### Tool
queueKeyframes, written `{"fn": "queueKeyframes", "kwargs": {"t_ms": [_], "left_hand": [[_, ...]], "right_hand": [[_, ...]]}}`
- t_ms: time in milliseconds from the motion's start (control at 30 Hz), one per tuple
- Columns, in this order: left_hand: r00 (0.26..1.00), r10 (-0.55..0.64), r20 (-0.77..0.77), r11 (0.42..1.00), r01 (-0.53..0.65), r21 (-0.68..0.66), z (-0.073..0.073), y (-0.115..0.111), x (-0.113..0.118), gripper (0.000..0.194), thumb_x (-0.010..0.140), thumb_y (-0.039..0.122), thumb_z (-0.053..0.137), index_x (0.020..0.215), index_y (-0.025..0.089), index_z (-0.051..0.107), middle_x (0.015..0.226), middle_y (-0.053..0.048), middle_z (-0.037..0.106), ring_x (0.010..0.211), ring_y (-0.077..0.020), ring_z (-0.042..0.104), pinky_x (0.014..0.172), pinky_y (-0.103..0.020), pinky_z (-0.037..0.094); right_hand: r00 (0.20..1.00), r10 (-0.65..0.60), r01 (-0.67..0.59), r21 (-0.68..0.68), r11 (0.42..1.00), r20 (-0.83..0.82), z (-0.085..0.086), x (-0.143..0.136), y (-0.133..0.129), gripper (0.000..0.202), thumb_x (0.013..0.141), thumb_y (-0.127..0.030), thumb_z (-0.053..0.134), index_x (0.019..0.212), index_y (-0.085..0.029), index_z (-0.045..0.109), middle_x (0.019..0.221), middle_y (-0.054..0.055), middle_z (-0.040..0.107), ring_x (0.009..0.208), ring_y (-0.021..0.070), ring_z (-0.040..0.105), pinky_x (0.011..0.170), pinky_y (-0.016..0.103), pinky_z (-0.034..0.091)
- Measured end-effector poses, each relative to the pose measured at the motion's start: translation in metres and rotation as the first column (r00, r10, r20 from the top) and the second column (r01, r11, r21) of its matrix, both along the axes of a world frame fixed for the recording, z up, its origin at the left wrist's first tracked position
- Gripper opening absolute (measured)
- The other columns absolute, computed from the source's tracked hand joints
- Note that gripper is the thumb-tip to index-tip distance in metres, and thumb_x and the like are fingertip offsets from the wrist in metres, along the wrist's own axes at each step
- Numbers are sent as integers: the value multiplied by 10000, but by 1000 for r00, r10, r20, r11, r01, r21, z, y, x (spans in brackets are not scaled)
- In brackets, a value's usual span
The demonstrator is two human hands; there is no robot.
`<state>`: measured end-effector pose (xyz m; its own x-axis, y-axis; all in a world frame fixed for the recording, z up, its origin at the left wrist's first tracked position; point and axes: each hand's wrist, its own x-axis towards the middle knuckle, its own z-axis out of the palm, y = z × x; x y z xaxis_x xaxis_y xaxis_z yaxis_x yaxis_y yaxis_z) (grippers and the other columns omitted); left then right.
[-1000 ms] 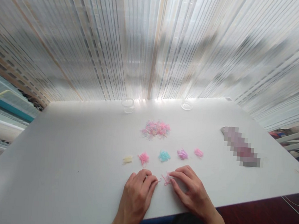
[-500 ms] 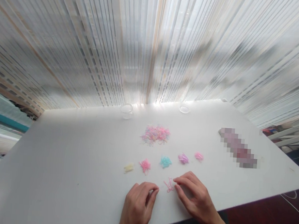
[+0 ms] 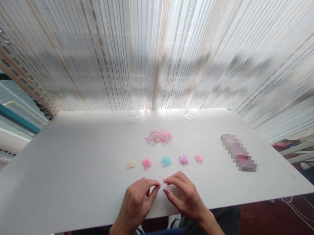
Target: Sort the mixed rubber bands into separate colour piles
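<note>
Near the table's front edge my left hand (image 3: 140, 198) has thumb and index finger pinched together at a thin pale pink strip (image 3: 163, 183). My right hand (image 3: 185, 196) is just to its right, thumb and index finger apart, its fingertips over a few pink strips (image 3: 168, 186) that it partly hides. Behind the hands lies a row of small piles: yellow (image 3: 131, 164), pink (image 3: 146, 163), turquoise (image 3: 166, 161), purple (image 3: 183, 159) and light pink (image 3: 199, 158). Farther back is a larger mixed pile (image 3: 159, 137) of strips.
Two clear round containers or lids, one (image 3: 133, 115) at the back left and one (image 3: 189, 115) at the back right, stand by the striped curtain (image 3: 150, 59). A pixelated pinkish object (image 3: 239, 153) lies on the white table (image 3: 62, 168) at the right.
The view has shifted a little. My left hand has come to the pink strips and pinches one. My right hand has moved left, closer to my left hand.
</note>
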<state>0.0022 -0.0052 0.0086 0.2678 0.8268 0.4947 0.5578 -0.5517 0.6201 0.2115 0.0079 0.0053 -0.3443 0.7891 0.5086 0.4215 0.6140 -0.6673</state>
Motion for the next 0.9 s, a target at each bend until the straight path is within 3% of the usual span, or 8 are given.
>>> {"fn": "queueKeyframes", "kwargs": {"t_ms": [233,567,900], "left_hand": [[997,-3,72,999,6,-43,-3,-1,8,108,1020,230,606,1016,217,713,822,-17,736,630,-133,635,644,-256,550],[992,113,59,993,-111,-39,-7,1,13,134,1004,286,648,960,222,758,745,-5,715,581,-127,590,621,-248,539],[989,59,138,994,-45,-104,-7,5,22,69,984,211,665,993,222,733,868,-18,765,619,-127,605,628,-247,549]], "right_hand": [[999,-27,28,42,999,-22,2,-2,0,99,994,-190,633,1022,-227,720,860,48,715,801,192,666,706,312,586],[996,-51,50,-26,998,-73,2,5,1,131,1007,-202,610,1014,-228,738,884,64,719,822,198,701,730,311,605],[993,-70,64,-65,996,-99,0,7,2,109,980,-166,647,1012,-225,732,868,46,705,805,187,693,723,290,585]]}}
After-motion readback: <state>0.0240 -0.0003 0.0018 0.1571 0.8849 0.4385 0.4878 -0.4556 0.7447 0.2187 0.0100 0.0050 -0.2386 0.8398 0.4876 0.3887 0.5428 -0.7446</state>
